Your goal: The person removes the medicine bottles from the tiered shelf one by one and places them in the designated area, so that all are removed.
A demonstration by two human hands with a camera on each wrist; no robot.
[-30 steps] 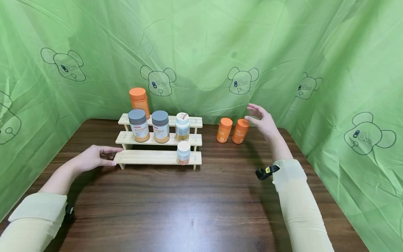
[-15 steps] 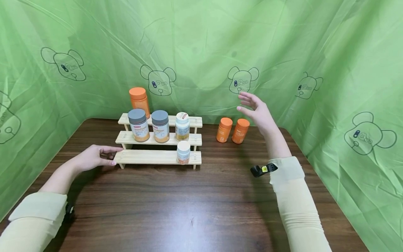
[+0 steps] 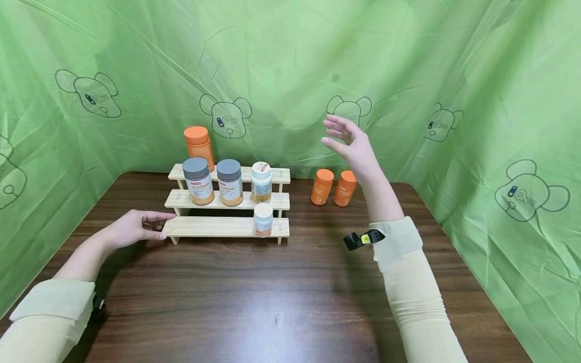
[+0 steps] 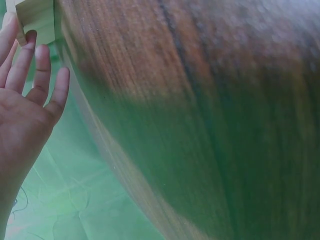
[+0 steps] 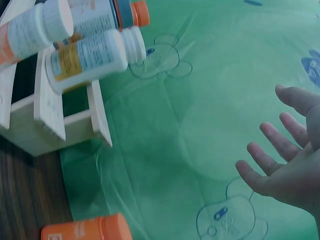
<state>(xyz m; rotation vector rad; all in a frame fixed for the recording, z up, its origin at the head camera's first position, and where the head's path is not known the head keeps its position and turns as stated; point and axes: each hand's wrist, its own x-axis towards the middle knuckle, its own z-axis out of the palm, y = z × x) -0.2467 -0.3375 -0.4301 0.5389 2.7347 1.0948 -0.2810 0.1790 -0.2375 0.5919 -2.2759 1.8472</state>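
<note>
My left hand (image 3: 127,229) is at the left end of a three-step wooden rack (image 3: 213,227), thumb and fingertips touching its edge, fingers nearly straight. My right hand (image 3: 354,146) hangs in the air behind and above two orange bottles (image 3: 322,187) standing on the table, fingers spread and nothing held. In the right wrist view its palm and loosely bent fingers (image 5: 272,165) show against the cloth. On the rack stand an orange bottle (image 3: 198,146) at the top, two grey-lidded jars (image 3: 198,184) and a white bottle (image 3: 262,184) in the middle, and a small white-capped bottle (image 3: 263,222) on the lowest step.
The dark wood-grain table (image 3: 254,292) spreads in front of the rack. Green cloth (image 3: 290,75) printed with bear heads walls in the back and both sides. A black strap with a camera (image 3: 363,239) sits at my right wrist.
My right hand has risen and moved left, away from the right orange bottle. The left hand stays at the rack's end. Bottles and rack have not moved.
</note>
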